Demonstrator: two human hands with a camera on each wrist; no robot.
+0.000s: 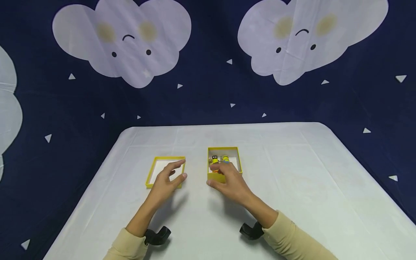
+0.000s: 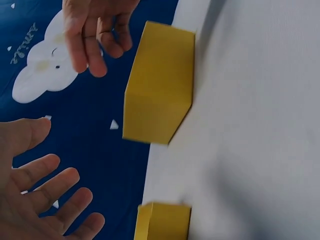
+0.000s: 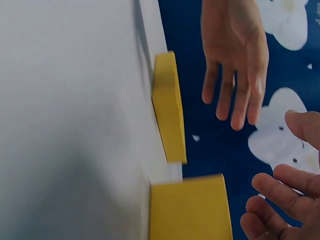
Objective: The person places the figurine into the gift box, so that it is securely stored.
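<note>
A yellow box [image 1: 216,177] with a white inside stands on the table, its top uncovered. Inside it lie two small yellow figures, one with dark goggle-like eyes [image 1: 215,159] and one with some blue [image 1: 225,159]. To its left lies a shallow yellow lid [image 1: 157,157], white inside turned up. My right hand [image 1: 232,182] hovers over the near side of the box, fingers spread and holding nothing, hiding part of the figures. Above the lid's right part is my left hand [image 1: 165,184], also empty, thumb apart from the fingers. The left wrist view shows the box [image 2: 160,70] beyond my spread left fingers [image 2: 55,185].
A white cloth covers the table [image 1: 292,180]. Behind it hangs a dark blue curtain [image 1: 208,97] with white clouds and small triangles. Black wrist mounts [image 1: 157,236] sit under both forearms, close over the cloth.
</note>
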